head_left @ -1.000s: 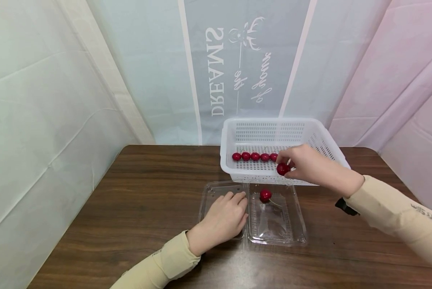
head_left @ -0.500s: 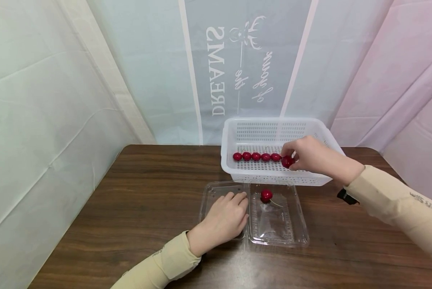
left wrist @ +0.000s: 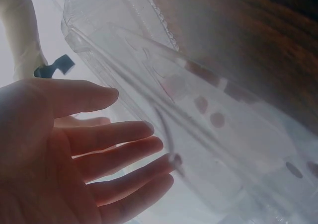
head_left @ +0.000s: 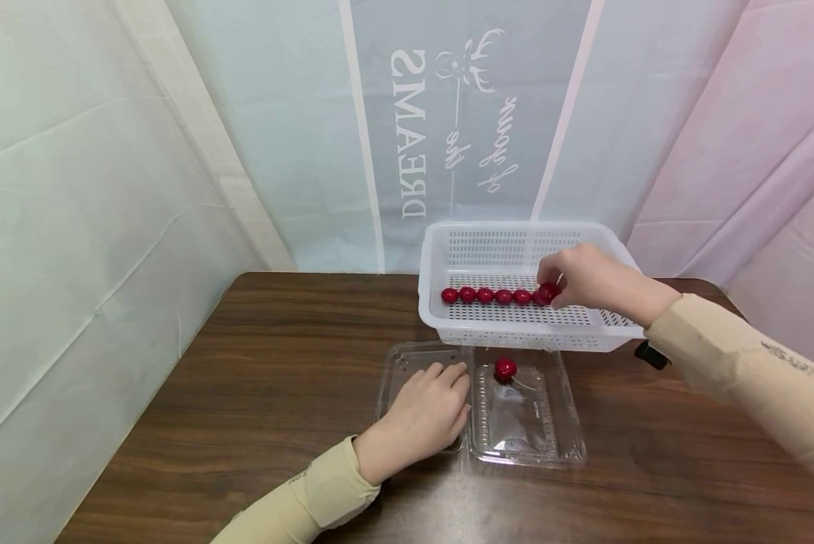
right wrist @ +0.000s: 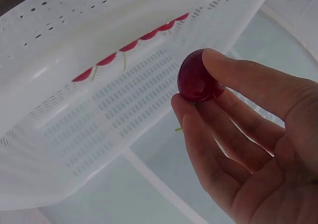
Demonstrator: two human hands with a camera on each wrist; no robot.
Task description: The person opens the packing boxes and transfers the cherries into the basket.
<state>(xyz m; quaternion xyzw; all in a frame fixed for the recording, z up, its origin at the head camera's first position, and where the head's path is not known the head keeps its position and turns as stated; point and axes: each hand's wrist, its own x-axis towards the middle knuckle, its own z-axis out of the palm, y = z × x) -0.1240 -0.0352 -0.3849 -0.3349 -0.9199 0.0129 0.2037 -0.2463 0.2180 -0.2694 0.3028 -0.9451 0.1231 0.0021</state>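
My right hand (head_left: 593, 278) is over the white plastic basket (head_left: 522, 338), pinching a dark red cherry (right wrist: 195, 79) between thumb and fingertips. That cherry is at the right end of a row of several cherries (head_left: 484, 296) on the basket floor, overlapping the last one in the head view. In the right wrist view, green stems hang from the row. My left hand (head_left: 423, 408) rests with loosely extended fingers on the left half of an opened clear plastic clamshell box (head_left: 515, 434). One cherry (head_left: 505, 369) with its stem lies in the box's right half.
Both containers are on a dark wood-grain table (head_left: 257, 378), the basket behind the box. A printed cloth (head_left: 461, 136) hangs behind the table, with pale cloth walls (head_left: 94, 227) at the sides.
My right hand has carried the cherry from near the basket's front rim back and rightward to the row's right end. The left hand stays in place.
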